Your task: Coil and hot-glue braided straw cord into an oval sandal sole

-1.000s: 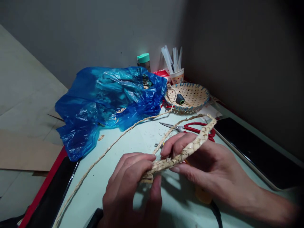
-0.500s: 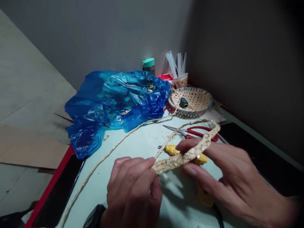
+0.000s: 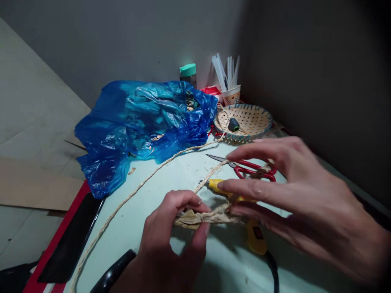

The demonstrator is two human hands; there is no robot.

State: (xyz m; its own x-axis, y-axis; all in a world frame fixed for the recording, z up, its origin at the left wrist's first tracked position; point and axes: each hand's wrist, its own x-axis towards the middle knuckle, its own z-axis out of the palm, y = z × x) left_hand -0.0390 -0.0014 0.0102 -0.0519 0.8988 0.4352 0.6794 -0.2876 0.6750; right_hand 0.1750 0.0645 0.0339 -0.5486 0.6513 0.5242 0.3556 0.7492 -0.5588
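Observation:
A pale braided straw strip (image 3: 218, 214) stretches between my two hands above the table. My left hand (image 3: 180, 236) pinches its left part between thumb and fingers. My right hand (image 3: 290, 191) is around its right part, fingers bent over it, with the thumb low and partly blurred. A thinner braided cord (image 3: 210, 174) rises from the strip to my right fingertips. Beneath my right hand lie red-handled scissors (image 3: 240, 171) and a yellow tool (image 3: 216, 185) with a dark cable, both partly covered.
A blue plastic bag (image 3: 146, 118) fills the back left. Behind stand a green-lidded jar (image 3: 188, 73) and a cup of clear sticks (image 3: 231, 95). A woven basket (image 3: 253, 120) holds a dark thread spool (image 3: 233, 124). Long cord (image 3: 134, 191) curves down the table's left side.
My right hand has moved up and over the braid, with its fingers more spread. My left hand has turned and now pinches the strip between thumb and fingers. The view has shifted slightly.

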